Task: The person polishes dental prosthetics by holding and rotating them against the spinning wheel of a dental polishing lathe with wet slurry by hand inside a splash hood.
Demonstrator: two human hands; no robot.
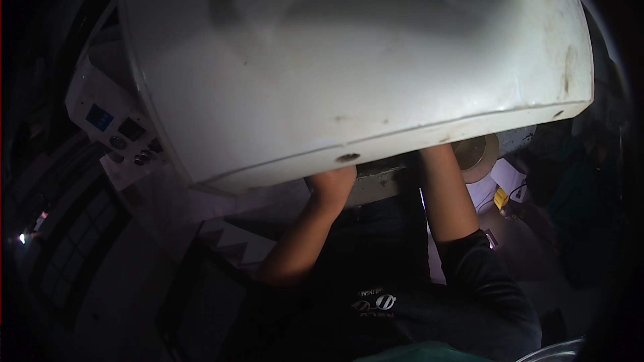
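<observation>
A large white machine housing point(362, 60) with dark stains fills the upper middle of the head view, over both my arms. My left hand point(334, 181) reaches up under its lower edge, near a grimy grey metal body point(382, 184); its fingers are hidden. My right hand point(436, 151) goes beneath the same edge farther right, with only the wrist end showing and the fingers out of sight. Beside it is a round metal part point(476, 157). I cannot tell what either hand holds.
At left is a pale control panel point(127, 131) with dark displays and knobs, above a barred window point(77, 248). A yellow object point(502, 198) with wires sits at right beside a white piece point(510, 179). A white stepped shape point(248, 245) lies below my left arm.
</observation>
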